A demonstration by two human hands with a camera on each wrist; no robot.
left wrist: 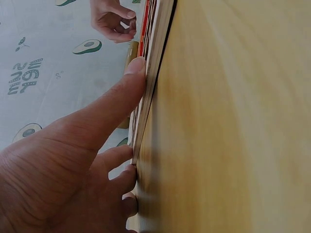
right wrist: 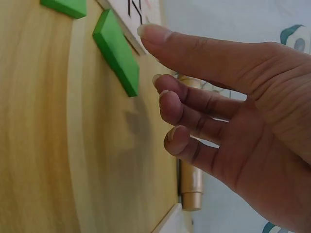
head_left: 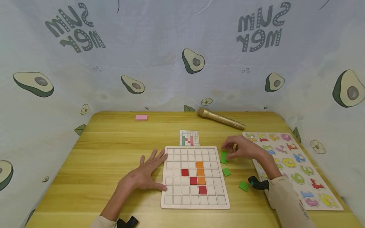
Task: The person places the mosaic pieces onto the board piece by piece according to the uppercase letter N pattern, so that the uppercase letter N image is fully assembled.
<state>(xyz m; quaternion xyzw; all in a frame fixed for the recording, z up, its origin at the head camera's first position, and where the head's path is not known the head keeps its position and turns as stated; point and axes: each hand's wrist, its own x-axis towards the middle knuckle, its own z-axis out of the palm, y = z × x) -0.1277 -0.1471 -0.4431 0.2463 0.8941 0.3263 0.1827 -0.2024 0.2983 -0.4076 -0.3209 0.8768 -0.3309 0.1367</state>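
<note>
Grip, left [head_left: 144, 174], splayed, unclenched against wood-edged grid board [head_left: 195, 206]; right grip [head_left: 242, 148] loosely curved near smooth green tile [head_left: 224, 157], apparently released.

green tile [right wrist: 68, 7] cropped above, number board [head_left: 306, 186] partly behind sleeve [head_left: 288, 202]

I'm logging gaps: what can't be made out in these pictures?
Head view: part of number board, hidden by right sleeve.
Head view: exact pattern of small card, too small.
Left wrist view: face of grid board, seen almost edge-on.
Right wrist view: middle of microphone, hidden by right-hand fingers.
Right wrist view: green tile, partly cut off by top edge.
</note>
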